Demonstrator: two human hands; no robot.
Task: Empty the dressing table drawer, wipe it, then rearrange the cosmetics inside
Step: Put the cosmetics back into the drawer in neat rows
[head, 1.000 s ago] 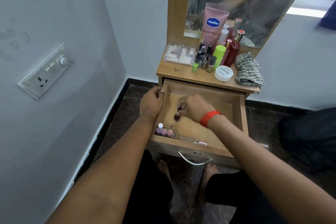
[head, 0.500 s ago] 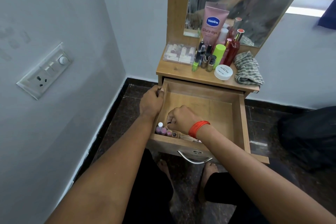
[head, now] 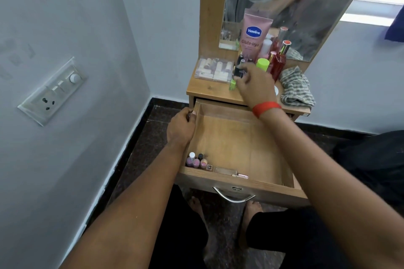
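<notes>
Left grip (head: 181,125) curls over the left wall of the open wooden drawer (head: 236,144), near its back corner. Right grip (head: 255,85) is over the wood-laminate counter (head: 207,89), fingers spread at the small dark-capped bottles (head: 240,67); blurred, can't tell if it's got one. In the drawer, front-left corner: 3 round nail polish bottles (head: 196,161) upright, w/ a slim rose-gold tube (head: 231,173) lying along the front wall. On the counter: clear plastic box (head: 213,70) of pale tubes, pink Vaseline tube (head: 254,35), crumpled checked cloth (head: 296,87).

Grey walls (head: 153,17) — dark stone floor (head: 140,155)
</notes>
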